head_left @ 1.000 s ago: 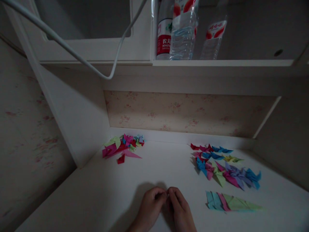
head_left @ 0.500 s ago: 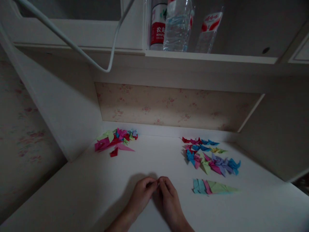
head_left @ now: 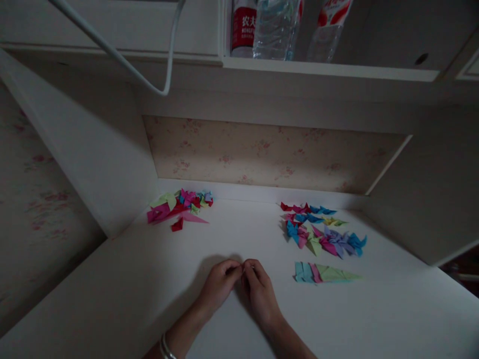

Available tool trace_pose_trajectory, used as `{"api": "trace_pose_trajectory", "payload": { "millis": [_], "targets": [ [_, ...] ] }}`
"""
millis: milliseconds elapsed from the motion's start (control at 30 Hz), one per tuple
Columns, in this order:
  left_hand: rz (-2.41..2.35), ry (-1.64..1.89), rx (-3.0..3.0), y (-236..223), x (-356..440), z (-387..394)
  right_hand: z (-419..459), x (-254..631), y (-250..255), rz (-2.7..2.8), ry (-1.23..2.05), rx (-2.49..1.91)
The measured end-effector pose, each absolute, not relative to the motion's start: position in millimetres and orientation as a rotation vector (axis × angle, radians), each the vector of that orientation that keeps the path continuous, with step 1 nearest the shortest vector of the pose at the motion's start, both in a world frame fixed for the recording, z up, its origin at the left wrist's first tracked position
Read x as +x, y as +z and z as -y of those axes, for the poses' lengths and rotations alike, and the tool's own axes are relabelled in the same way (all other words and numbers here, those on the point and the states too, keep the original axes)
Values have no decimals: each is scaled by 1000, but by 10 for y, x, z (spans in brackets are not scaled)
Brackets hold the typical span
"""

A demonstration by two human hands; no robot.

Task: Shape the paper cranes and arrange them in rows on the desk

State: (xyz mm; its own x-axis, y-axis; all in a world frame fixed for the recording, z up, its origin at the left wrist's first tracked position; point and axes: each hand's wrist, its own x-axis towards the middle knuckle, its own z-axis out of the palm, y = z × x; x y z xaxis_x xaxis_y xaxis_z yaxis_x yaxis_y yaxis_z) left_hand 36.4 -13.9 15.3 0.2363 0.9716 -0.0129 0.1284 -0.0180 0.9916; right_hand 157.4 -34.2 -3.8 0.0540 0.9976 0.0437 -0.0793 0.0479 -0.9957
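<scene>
My left hand point(head_left: 220, 281) and my right hand point(head_left: 259, 289) meet fingertip to fingertip over the white desk point(head_left: 157, 279). Both are closed in a pinch. Whatever lies between the fingers is too small and too hidden to make out. Right of my hands is a row of overlapping folded paper pieces point(head_left: 325, 273) in teal, pink and light green. Behind it, a group of folded paper figures point(head_left: 325, 239) in blue, pink, green and purple covers the desk. Farther left sits a pile of colourful folded paper point(head_left: 164, 212), with a small red paper piece point(head_left: 177, 225) at its front.
Above the desk, a shelf point(head_left: 329, 71) holds a red-labelled bottle point(head_left: 244, 27), a clear water bottle point(head_left: 275, 32) and another bottle point(head_left: 329, 30). A white cable or tube point(head_left: 123, 67) hangs at upper left. Side panels point(head_left: 75, 149) close in the desk.
The view has tipped slightly downward, so the desk and shelf sit higher in the picture and a bracelet shows on my left wrist. My hands keep the same pinched pose.
</scene>
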Motion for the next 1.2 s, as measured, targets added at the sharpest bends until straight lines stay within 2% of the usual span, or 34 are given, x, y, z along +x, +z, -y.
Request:
{"api": "trace_pose_trajectory", "payload": {
  "millis": [1200],
  "targets": [
    [-1117, 956, 1415, 167, 352, 158, 366, 1570, 0, 1163, 1139, -1196]
  ]
}}
